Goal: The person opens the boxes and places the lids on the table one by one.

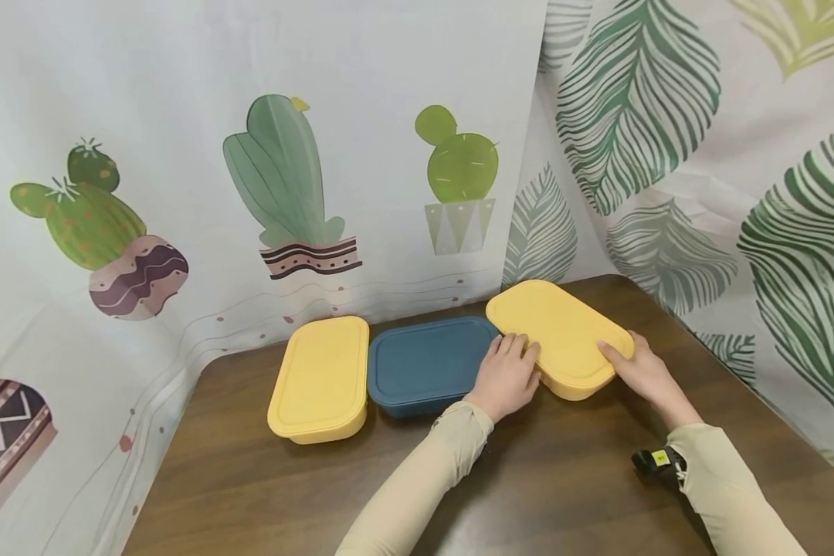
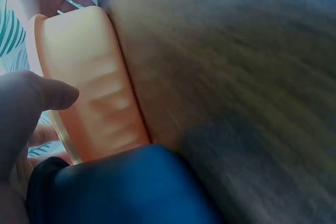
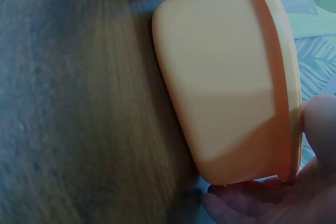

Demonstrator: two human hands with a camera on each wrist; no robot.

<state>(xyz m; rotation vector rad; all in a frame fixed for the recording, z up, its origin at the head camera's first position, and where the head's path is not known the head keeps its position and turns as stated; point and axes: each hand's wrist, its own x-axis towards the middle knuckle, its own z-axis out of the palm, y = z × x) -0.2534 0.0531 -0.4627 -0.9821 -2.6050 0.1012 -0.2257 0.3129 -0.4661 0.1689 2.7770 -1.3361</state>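
Note:
In the head view, a yellow lidded food container (image 1: 556, 332) stands slanted at the right of the row. My right hand (image 1: 645, 374) grips its right end, thumb on the lid and fingers low against the side; the right wrist view shows this hand (image 3: 273, 198) at the container's corner (image 3: 220, 82). My left hand (image 1: 507, 375) touches the left edge of the same container with loosely extended fingers, over the right end of a blue lidded container (image 1: 427, 359). In the left wrist view, the left thumb (image 2: 58, 95) lies by the yellow side wall (image 2: 100, 87).
Another yellow lidded container (image 1: 323, 374) stands at the left, close beside the blue one. All three are on a brown wooden table (image 1: 264, 494), near its back edge. Behind hang printed curtains (image 1: 389, 62) with cacti and leaves. A black wrist device (image 1: 656, 462) sits on the right wrist.

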